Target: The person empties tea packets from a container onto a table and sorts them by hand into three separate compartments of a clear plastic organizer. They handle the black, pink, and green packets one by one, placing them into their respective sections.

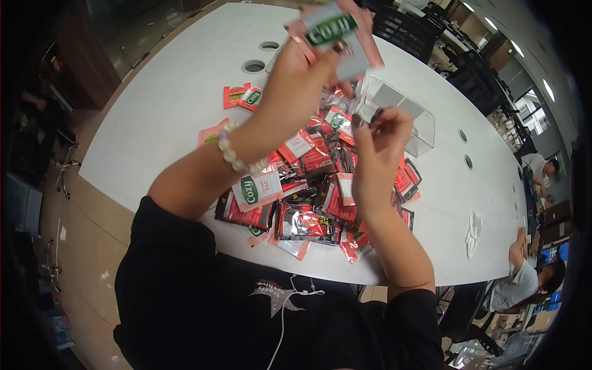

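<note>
My left hand [299, 86], with a beaded bracelet on the wrist, is raised over the far side of the pile. It grips several pink-and-white Cozy sachets [361, 58], blurred by motion. Lower and to the right is my right hand [383, 148], its fingers curled and its thumb a little apart from them; I see nothing between them. Beneath both hands spreads a heap of red and black packets [317, 157] mixed with more Cozy sachets [259, 188]. Just beyond my right hand stands a clear plastic box [422, 126], partly covered by that hand.
The white table [154, 98] has round holes, one being a cable hole [253, 66] at the far left. A crumpled tissue [473, 233] lies to the right. Two people sit at the right, and office chairs [407, 31] stand beyond the far edge. A white cable [285, 320] hangs over my shirt.
</note>
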The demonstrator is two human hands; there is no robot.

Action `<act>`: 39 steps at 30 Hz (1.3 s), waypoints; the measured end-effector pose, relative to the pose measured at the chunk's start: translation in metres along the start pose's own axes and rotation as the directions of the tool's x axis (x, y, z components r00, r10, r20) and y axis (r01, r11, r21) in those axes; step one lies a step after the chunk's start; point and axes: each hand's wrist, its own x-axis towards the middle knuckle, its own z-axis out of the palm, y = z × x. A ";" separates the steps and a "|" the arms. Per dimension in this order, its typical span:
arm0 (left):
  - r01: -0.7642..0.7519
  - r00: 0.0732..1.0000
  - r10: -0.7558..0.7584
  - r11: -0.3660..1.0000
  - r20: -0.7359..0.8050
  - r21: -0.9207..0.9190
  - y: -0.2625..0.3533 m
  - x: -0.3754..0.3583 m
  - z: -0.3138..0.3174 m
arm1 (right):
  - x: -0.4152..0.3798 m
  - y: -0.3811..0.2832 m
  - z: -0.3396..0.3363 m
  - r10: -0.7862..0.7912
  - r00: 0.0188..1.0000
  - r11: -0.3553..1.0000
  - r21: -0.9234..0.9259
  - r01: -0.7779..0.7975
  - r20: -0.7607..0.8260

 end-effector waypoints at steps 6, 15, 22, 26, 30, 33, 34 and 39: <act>0.017 0.995 -0.025 0.997 -0.100 -0.079 0.033 0.019 -0.015 | -0.043 0.013 0.031 -0.160 0.620 0.802 -0.266 0.536 0.768; -0.003 0.994 -0.001 0.999 0.105 0.039 0.028 0.014 -0.021 | 0.003 0.002 -0.005 0.212 0.918 0.952 -0.284 -0.116 0.335; 0.143 0.936 -0.143 0.989 0.323 0.024 0.010 -0.008 0.003 | 0.032 0.000 -0.029 0.156 0.986 0.965 0.224 -0.138 -0.064; 0.078 0.933 -0.140 0.978 0.332 0.194 -0.001 -0.016 0.007 | 0.018 0.001 -0.024 0.169 0.968 0.938 0.272 -0.216 0.185; 0.247 0.951 -0.281 0.943 0.132 0.223 0.020 -0.004 -0.004 | 0.026 -0.015 -0.027 -0.110 0.994 0.938 -0.328 0.113 0.025; 0.128 0.991 -0.128 0.992 0.023 0.010 0.039 0.017 -0.015 | 0.008 -0.054 -0.030 0.032 0.904 0.863 -0.468 0.189 0.426; 0.086 0.996 -0.085 0.995 0.022 -0.043 0.043 0.019 -0.025 | -0.004 -0.066 -0.027 0.154 0.779 0.832 -0.505 0.230 0.608; -0.033 0.994 0.048 0.987 0.094 -0.160 0.069 0.024 -0.063 | -0.069 -0.028 0.023 0.081 0.207 0.653 -0.209 0.728 0.975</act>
